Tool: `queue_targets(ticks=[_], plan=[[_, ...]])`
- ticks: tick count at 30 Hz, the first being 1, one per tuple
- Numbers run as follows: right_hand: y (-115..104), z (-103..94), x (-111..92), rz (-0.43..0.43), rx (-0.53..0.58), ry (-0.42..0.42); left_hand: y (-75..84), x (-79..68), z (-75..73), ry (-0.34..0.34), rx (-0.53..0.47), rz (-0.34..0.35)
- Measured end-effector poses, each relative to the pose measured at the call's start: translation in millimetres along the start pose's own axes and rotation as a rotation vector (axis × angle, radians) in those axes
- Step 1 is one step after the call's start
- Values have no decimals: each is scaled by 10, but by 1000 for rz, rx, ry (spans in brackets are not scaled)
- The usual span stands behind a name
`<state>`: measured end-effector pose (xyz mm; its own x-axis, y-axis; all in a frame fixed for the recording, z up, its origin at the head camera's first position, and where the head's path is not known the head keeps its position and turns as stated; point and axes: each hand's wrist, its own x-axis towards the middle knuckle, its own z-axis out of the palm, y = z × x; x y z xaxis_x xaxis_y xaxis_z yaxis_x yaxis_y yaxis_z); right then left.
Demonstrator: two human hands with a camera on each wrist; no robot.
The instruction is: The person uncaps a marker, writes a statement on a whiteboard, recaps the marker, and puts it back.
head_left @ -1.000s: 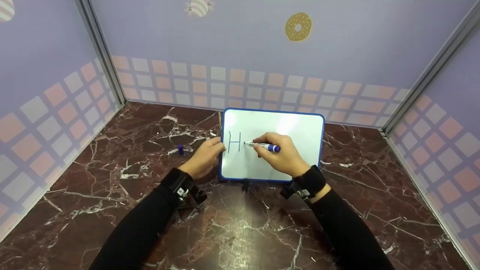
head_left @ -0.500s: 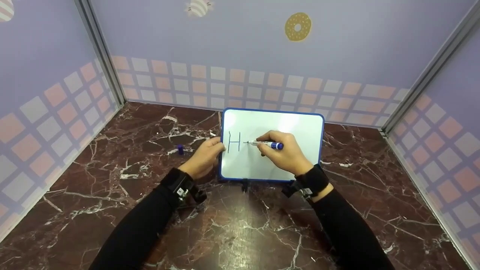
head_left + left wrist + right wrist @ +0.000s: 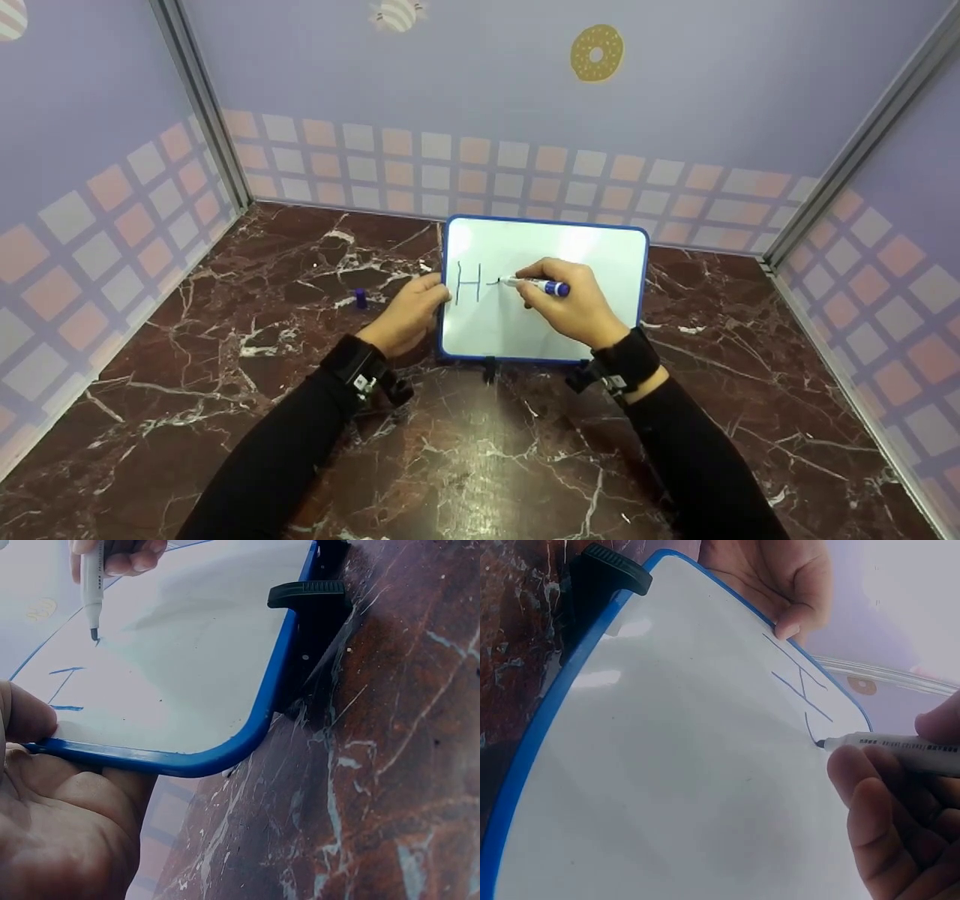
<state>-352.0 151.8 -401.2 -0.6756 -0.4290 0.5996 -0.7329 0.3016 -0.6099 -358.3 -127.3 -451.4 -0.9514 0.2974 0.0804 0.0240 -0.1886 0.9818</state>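
Note:
A whiteboard (image 3: 555, 330) with a blue frame leans back on a stand, bearing a blue letter H (image 3: 469, 283) at its left. My left hand (image 3: 409, 311) grips the board's left edge, thumb on the front and fingers behind, as the left wrist view shows. Between thumb and fingers, my right hand (image 3: 577, 300) pinches a white marker (image 3: 907, 751) with a blue end. The marker's dark tip touches the board just right of the H, at the end of a short curved stroke (image 3: 808, 727). Part of the board lies hidden behind the right hand.
On the brown marbled table (image 3: 247, 420) a blue marker cap (image 3: 361, 298) stands left of the left hand. Black stand clips (image 3: 307, 594) hold the board's lower edge. Patterned lilac panels (image 3: 480, 90) close off the back and both sides.
The marker tip has moved slightly right and up, leaving a short stroke beside the H. My right hand shifted right with it. The left hand and board have stayed in place.

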Motion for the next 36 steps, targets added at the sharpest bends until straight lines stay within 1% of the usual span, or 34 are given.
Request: queue_targets(ticks=[8,12,19,23,29,36], plan=[[-4,28,9,-8,5,-11,3,6,2,18,8,-6],[9,51,11,-22,4,-14,3,8,2,13,6,-6],[23,60,-1,-40,-22,-46,-21,14,4,3,-17,12],[26,69,-13,-51,-4,-53,-18,8,12,6,-22,18],[19,91,-13,-33,15,-73,-23,3,-4,22,8,8],[13,87,-12,-27,-10,-109,-7,3,0,20,1,0]])
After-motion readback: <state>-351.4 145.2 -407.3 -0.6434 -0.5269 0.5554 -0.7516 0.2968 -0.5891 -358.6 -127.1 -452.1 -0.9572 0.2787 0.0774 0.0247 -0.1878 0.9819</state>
